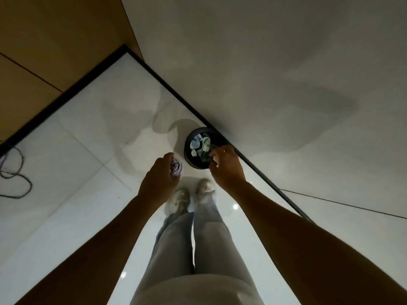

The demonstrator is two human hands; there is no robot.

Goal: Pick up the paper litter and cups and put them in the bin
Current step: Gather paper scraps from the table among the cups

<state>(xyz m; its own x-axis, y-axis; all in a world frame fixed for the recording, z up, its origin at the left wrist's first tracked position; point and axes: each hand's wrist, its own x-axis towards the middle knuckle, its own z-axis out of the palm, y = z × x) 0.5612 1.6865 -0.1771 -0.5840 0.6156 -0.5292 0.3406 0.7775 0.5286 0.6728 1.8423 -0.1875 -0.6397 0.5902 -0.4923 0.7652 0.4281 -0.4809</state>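
Looking straight down past pale trousers (198,249) and two light shoes (191,197) planted on glossy white floor tiles (66,172), with small ceiling-light reflections glinting beside the legs. Reaching forward with both bare arms over the feet. Gripping a crumpled piece of paper (176,169), whitish with purple and dark marks, in the left hand (159,177), fingers curled round it, held just left of the bin and above the floor. Hovering the right hand (226,166) over the near right edge of the bin (189,160), fingers bent downward and seemingly pinching a dark greenish scrap (207,158) at the rim, though too dim and small to be sure of the hold. Showing a round black bin standing on the tiles against the black skirting strip (167,84) at the foot of the pale wall (264,62), already containing crumpled paper litter (200,144) in light blue, white and green. Lying well apart to the left, near the skirting, a looped dark cable (15,172). Meeting in the far corner, a brown wooden panel (55,40) and the pale wall, with soft shadows falling across both wall and floor.
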